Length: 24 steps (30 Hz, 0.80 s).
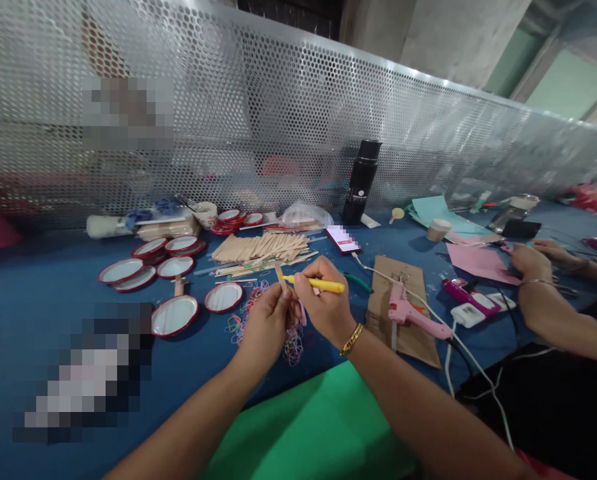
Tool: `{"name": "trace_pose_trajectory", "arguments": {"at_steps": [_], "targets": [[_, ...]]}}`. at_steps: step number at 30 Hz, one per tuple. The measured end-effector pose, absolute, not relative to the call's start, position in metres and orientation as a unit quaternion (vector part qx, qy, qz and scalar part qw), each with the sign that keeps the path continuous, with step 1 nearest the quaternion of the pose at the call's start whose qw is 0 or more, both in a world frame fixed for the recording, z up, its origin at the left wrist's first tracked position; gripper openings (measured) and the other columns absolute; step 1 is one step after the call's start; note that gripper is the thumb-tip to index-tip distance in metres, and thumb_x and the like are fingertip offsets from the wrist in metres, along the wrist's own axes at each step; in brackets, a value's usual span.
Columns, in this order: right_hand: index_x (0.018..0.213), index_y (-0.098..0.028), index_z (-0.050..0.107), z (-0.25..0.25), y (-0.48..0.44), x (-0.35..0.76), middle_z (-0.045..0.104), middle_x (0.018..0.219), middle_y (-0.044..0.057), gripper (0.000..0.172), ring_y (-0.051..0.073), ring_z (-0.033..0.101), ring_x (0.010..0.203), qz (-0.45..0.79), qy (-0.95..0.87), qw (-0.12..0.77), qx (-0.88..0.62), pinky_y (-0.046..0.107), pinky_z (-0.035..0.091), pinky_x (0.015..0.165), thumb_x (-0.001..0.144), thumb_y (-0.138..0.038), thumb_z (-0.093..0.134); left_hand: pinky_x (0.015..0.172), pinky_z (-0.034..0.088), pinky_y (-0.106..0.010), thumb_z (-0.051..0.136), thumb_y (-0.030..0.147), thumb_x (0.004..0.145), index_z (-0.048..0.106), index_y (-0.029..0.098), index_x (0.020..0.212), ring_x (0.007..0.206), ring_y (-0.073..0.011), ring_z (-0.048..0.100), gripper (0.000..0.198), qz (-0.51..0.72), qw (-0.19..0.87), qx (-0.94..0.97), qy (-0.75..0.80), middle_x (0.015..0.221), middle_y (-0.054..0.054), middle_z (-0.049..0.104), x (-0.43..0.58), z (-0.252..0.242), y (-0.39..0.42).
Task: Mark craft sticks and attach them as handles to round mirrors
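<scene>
My left hand (271, 317) pinches a small flat wooden craft stick (279, 272) upright above the table. In my right hand (325, 298) is a yellow marker (323, 285), gripped like a pen, its tip at or close to the stick. Which of the two I cannot tell. Beneath my hands lies a tangle of coloured rubber bands (293, 347), partly hidden by them. A pile of wooden craft sticks (261, 248) spreads just beyond. To the left lie several round white lids with red rims (175, 315).
A pink glue gun (413, 313) rests on brown cardboard (378, 283), its cable trailing right. A black bottle (362, 183) stands near the perforated metal screen (298, 113), with a lit phone (342, 239) close by. At right, a co-worker's hands (531, 263) are beside pink paper (481, 263).
</scene>
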State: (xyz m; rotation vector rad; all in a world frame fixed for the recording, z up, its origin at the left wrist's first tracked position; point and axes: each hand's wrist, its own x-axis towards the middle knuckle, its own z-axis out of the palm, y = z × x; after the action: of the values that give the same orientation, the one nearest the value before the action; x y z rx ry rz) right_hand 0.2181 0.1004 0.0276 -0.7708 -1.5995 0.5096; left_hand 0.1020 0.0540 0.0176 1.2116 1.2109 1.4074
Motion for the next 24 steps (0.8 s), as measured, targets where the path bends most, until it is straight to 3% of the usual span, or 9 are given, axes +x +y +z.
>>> {"name": "trace_pose_trajectory", "arguments": {"at_steps": [24], "targets": [[0.071,-0.024,0.051,0.0307,0.1003,0.2191,0.055,0.064,-0.004,0.019,0.014,0.054,0.060,0.222,-0.695,0.603,-0.322,0.027,0.043,0.060,0.088,-0.025,0.060,0.048,0.029,-0.024,0.061,0.048,0.090,0.057,0.020,0.069,0.048,-0.0107,0.040,0.035,0.570,0.437,0.494,0.490,0.056,0.004,0.054,0.1022,0.0187,0.0536]]}}
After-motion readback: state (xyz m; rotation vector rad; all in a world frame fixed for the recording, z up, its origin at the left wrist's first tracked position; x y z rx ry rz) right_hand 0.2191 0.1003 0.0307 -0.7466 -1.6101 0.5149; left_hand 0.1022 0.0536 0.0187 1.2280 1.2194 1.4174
